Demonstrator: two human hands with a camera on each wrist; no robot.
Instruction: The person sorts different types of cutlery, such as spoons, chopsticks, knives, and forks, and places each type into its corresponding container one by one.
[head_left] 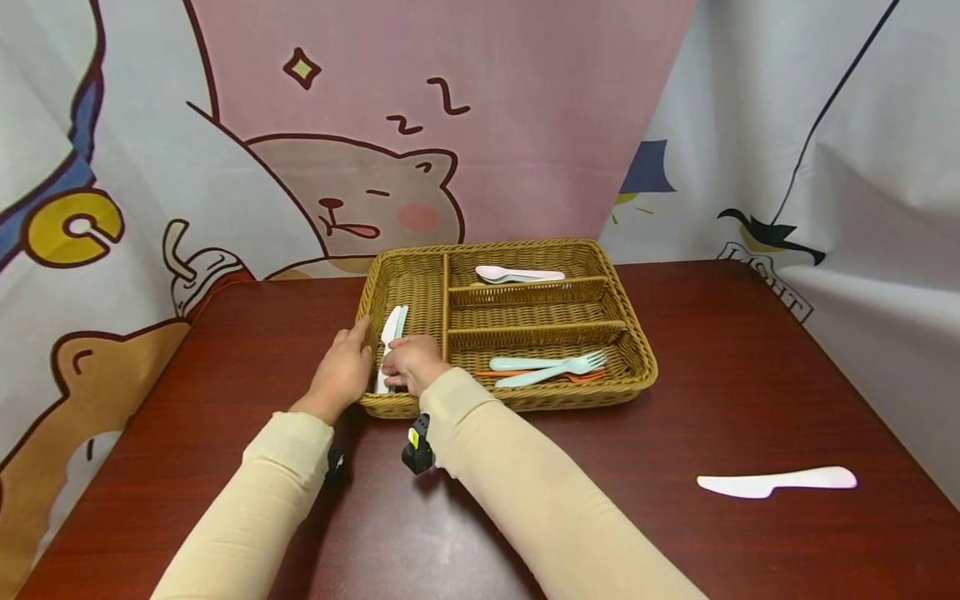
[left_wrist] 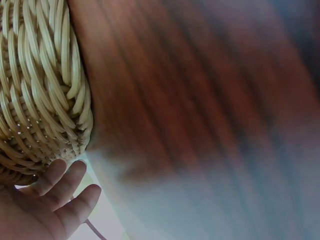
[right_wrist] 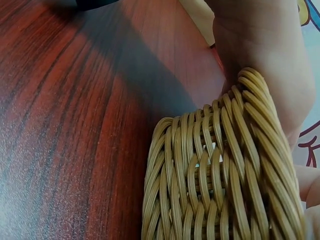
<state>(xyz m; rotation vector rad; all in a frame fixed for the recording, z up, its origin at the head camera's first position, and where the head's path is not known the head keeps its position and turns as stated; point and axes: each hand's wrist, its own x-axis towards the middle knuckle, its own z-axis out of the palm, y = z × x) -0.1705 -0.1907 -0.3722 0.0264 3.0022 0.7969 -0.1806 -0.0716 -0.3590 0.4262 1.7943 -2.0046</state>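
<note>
A woven wicker basket [head_left: 536, 404] with several compartments sits on the table. In its left long compartment lie a white knife [head_left: 389, 327] and a mint green knife [head_left: 402, 319], side by side. My right hand [head_left: 417, 363] reaches over the basket's front rim, its curled fingers pinching the white knife near the lower end; the hand covers part of the mint knife. My left hand [head_left: 343, 372] rests against the basket's left outer side with its fingers extended. In the left wrist view, those fingers [left_wrist: 75, 175] lie beside the woven wall. The right wrist view shows mostly the wicker rim.
Mint forks [head_left: 585, 363] and orange cutlery [head_left: 588, 377] lie in the front right compartment. Pale pink and mint spoons [head_left: 517, 274] lie in the back one. A pale pink knife [head_left: 776, 482] lies on the table [head_left: 712, 375] at right. Behind hangs a printed cloth [head_left: 525, 125].
</note>
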